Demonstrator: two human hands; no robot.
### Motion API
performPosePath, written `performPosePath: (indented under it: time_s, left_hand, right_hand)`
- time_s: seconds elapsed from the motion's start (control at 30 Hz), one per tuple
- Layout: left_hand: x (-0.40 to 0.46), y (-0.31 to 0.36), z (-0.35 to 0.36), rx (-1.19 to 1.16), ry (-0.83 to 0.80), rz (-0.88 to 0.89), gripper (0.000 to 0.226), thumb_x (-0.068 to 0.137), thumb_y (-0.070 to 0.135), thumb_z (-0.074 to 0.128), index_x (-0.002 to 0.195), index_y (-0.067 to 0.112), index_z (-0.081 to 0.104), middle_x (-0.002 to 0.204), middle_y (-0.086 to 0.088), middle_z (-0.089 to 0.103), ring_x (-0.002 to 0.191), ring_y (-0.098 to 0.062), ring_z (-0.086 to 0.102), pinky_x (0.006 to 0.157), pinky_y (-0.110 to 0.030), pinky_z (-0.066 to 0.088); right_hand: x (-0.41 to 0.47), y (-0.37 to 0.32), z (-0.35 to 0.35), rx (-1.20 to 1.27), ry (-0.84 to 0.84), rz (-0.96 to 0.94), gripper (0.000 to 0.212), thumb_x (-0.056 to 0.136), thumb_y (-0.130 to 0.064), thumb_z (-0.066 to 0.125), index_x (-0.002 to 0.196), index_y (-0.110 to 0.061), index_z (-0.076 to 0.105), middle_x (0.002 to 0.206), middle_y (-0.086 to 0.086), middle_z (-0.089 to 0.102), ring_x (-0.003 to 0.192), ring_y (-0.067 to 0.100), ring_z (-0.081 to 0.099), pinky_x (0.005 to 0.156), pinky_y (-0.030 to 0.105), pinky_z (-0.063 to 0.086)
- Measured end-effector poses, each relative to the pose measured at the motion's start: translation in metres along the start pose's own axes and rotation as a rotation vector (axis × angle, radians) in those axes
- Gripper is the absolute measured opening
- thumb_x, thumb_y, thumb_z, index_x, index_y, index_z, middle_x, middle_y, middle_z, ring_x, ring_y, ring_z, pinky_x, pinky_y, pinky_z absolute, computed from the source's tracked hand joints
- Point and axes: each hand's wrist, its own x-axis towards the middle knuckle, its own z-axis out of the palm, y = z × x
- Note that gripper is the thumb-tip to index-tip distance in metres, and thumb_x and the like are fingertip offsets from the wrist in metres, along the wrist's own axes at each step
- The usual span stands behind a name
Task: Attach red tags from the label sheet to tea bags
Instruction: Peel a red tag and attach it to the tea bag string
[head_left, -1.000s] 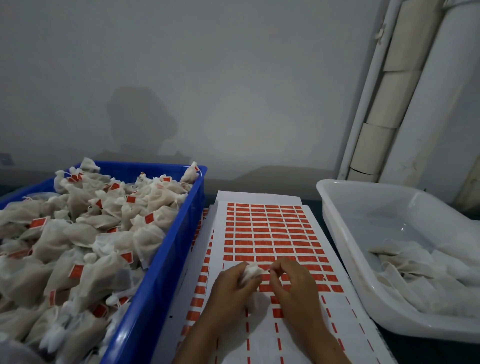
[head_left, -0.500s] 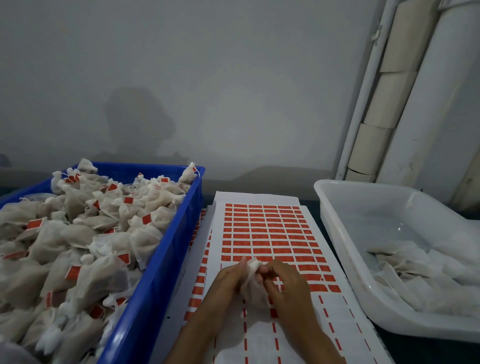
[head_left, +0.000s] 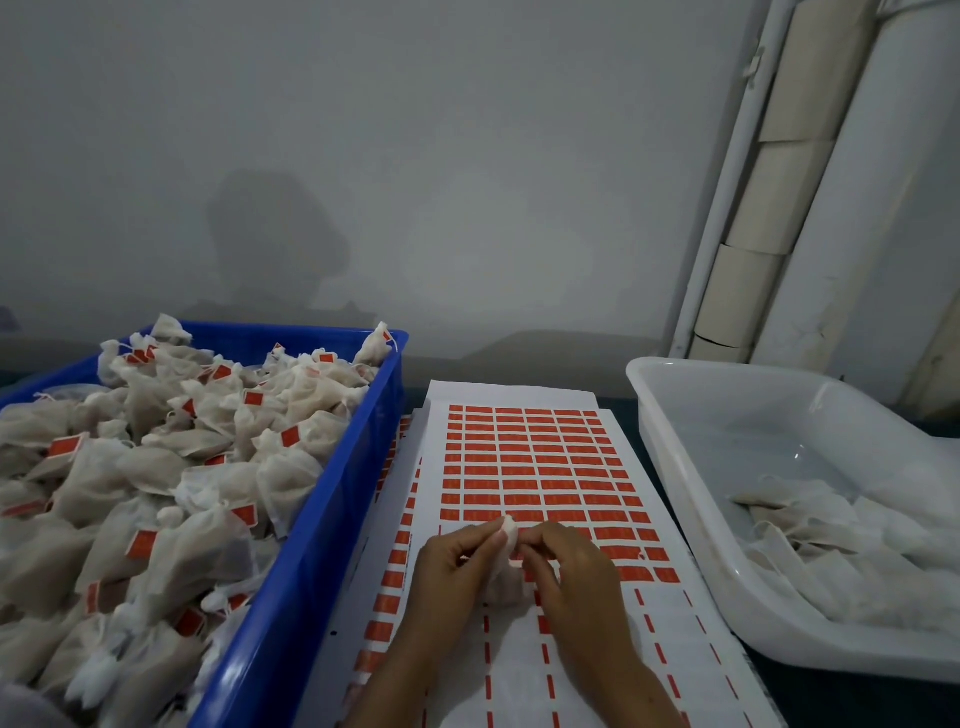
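Both hands are working at the near centre of the dark surface (head_left: 810, 701), over the white label sheet with rows of small red rectangular tags (head_left: 540, 467). The left hand (head_left: 452, 564) is pinching the gathered neck of a small white mesh tea bag (head_left: 506, 561); the right hand (head_left: 571, 577) is closing its fingers (head_left: 537, 535) on the same neck from the 3 o'clock side. Whether a tag is already between those fingers cannot be told.

The bag appears light, soft and easily crushed; in my judgement it is best held at the bunched top, as now, leaving the body hanging free. The tags are likely thin and adhesive, so they would call for a light pinch at one edge.

At 9 o'clock the blue plastic crate heaped with tagged tea bags (head_left: 332, 519) is standing just beside the sheet, its rim raised above hand level. At 3 o'clock the white plastic tub holding untagged bags (head_left: 691, 499) is sitting equally close. Open room is lying mainly toward 12 o'clock along the sheet; sideways travel requires lifting over either rim.
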Motion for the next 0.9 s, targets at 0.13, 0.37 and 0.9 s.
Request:
performPosePath:
  time_s: [0.13, 0.37, 0.9]
  left_hand:
    - [0.0003, 0.0009, 0.0011, 0.102, 0.083, 0.041, 0.016, 0.089, 0.012, 0.055, 0.085, 0.028, 0.059, 0.082, 0.022, 0.060, 0.074, -0.004, 0.062, 0.067, -0.003, 0.048]
    - [0.0031, 0.0018, -0.0004, -0.008, 0.121, 0.001, 0.015, 0.080, 0.015, 0.067, 0.091, 0.026, 0.069, 0.085, 0.018, 0.069, 0.081, -0.009, 0.067, 0.059, -0.008, 0.050]
    - [0.0009, 0.0007, 0.0007, -0.028, 0.133, -0.031, 0.013, 0.077, 0.020, 0.071, 0.082, 0.032, 0.069, 0.079, 0.020, 0.071, 0.079, -0.004, 0.068, 0.055, -0.010, 0.049]
  right_hand:
    - [0.0005, -0.0015, 0.0009, 0.004, 0.020, 0.006, 0.091, 0.078, -0.076, 0.014, 0.091, -0.006, 0.072, 0.091, 0.007, 0.073, 0.075, 0.024, 0.069, 0.082, 0.020, 0.040]
    - [0.0020, 0.0011, -0.0001, 0.063, -0.112, 0.020, 0.111, 0.060, -0.089, 0.004, 0.108, -0.010, 0.065, 0.110, 0.002, 0.067, 0.096, 0.016, 0.063, 0.090, 0.003, 0.027]
    - [-0.0044, -0.0013, 0.0047, 0.036, 0.021, -0.001, 0.036, 0.077, -0.051, 0.051, 0.100, -0.027, 0.064, 0.096, -0.018, 0.066, 0.075, 0.001, 0.062, 0.076, 0.004, 0.042]
